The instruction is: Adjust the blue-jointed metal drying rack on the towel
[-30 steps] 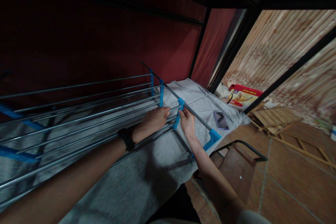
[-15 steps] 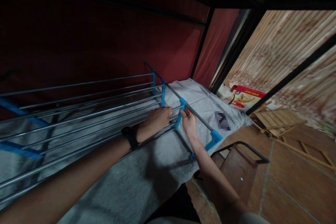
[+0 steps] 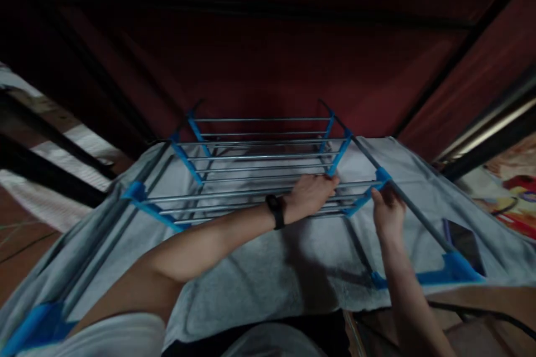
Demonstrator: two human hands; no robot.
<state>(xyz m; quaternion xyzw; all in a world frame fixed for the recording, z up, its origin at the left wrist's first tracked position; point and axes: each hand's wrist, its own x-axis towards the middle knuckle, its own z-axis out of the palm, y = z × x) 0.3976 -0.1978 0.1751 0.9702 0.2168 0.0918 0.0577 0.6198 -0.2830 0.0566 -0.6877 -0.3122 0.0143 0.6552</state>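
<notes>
A shoe rack (image 3: 251, 157) of thin metal rods and blue plastic brackets lies on a grey cloth, its tiers facing me. My left hand (image 3: 310, 195), with a dark band on the wrist, is closed round a rod of the nearer tier, left of that tier's right end. At that end is a blue bracket (image 3: 359, 202), fitted on the grey side pole (image 3: 412, 209). My right hand (image 3: 388, 213) is closed at the bracket and pole, thumb up against the bracket; its other fingertips are partly hidden.
The grey cloth (image 3: 259, 268) covers the surface under the rack. A phone (image 3: 464, 242) lies on it at the right, beyond the side pole. A dark red panel (image 3: 268, 67) stands behind, with black frame bars at both sides. Tiled floor shows at lower left.
My view has swung to the left, so both ends of the rack now show. Both hands stay at the same tier's right end, with the left hand on the rod and the right at the bracket.
</notes>
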